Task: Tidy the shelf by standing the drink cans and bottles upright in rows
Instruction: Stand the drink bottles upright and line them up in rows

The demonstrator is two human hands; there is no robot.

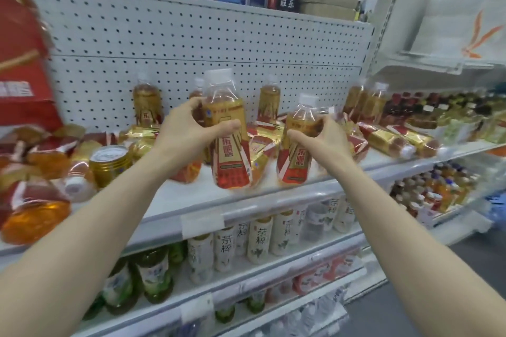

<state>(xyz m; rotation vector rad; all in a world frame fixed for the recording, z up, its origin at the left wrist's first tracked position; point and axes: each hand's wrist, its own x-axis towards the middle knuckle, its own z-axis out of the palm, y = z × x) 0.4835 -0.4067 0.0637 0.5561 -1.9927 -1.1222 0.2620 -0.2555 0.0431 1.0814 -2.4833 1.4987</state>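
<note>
White shelf (pixel 175 200) keeps a bare strip along its front lip, hemmed by toppled bottles (pixel 394 142) behind and a gold can (pixel 109 161) at left. At that strip the left hand (pixel 186 131) has its fingers (pixel 191 103) curled round an upright amber drink bottle (pixel 231 156). Just beside it, the right hand (pixel 325 142) wraps a second bottle (pixel 294 164), which is slightly tilted.

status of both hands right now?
Left hand: grips the red-gold bottle.
Right hand: grips the second bottle beside it.
</note>
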